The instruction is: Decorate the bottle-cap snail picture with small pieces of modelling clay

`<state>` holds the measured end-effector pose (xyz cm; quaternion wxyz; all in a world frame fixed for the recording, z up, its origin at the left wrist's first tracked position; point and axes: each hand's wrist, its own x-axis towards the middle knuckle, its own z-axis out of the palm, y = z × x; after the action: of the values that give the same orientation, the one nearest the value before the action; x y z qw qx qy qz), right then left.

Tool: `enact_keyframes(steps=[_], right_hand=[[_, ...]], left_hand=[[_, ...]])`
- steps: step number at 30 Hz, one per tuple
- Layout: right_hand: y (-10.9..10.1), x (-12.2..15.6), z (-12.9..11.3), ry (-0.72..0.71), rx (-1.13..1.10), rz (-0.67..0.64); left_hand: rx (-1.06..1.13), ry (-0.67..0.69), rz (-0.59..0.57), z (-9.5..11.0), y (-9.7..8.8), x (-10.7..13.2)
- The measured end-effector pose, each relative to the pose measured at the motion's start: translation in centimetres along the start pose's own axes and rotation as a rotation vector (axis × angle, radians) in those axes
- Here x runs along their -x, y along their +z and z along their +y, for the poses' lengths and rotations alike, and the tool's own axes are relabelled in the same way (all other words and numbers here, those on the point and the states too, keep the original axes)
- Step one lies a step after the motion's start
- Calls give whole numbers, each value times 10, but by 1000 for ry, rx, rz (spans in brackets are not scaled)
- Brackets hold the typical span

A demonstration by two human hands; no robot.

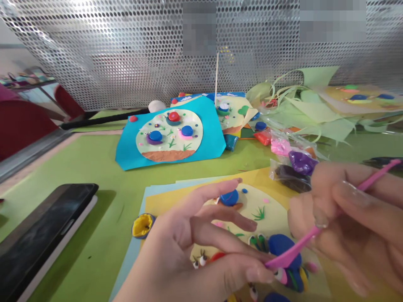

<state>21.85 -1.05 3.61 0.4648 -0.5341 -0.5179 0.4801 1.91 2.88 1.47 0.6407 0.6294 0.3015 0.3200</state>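
Note:
My right hand (352, 218) grips a thin pink modelling tool (311, 235) like a pen, its flat tip down at a blue clay blob (281, 245) on the pale round picture (270, 218) before me. My left hand (201, 247) hovers over that picture with fingers spread, thumb tip touching the tool's flat end. The picture lies on yellow paper (163, 201) and carries a blue clay snail shell (229, 197), green grass marks and small clay eyes (199, 261).
A finished snail picture on blue card (170, 136) lies further back, with bags of coloured clay (292, 159) and green paper scraps (315, 113) at right. A dark tablet (40, 235) is at left, a yellow clay cap (142, 225) beside the paper. Perforated metal wall (126, 50) behind.

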Motion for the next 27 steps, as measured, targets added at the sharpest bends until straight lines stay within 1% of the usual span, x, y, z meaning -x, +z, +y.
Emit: enact_keyframes(steps=[3,5,9,12,15,16,19,21,22,24,25,27], right_hand=[[-4,-4,6,-4,-126,-132],[-6,-6,10,6,-176,-178],[-7,-7,10,63,-226,-173],[-6,-8,8,92,-256,-178],[-7,-10,10,103,-269,-169],[-8,-10,11,104,-263,-159],[-9,-12,15,97,-217,-111],[-9,-13,18,85,-185,-94],[-9,-13,19,83,-183,-82],[-8,-14,21,94,-182,-60],[-8,-15,22,97,-174,-40],[-8,-19,23,85,-85,-37]], left_hand=[[64,-28,-48,1,0,-1],[110,-53,-72,1,0,-1],[117,-59,-71,1,-1,-1],[32,-20,-50,1,-4,2],[-164,33,-10,1,-9,4],[-230,30,11,1,-10,3],[-442,-54,141,2,-13,-1],[-693,-92,221,1,-16,-6],[-863,-97,199,-1,-18,-8],[-1160,-75,108,-6,-23,-11],[-1244,-70,56,-9,-26,-12],[-1295,-69,-8,-15,-31,-14]])
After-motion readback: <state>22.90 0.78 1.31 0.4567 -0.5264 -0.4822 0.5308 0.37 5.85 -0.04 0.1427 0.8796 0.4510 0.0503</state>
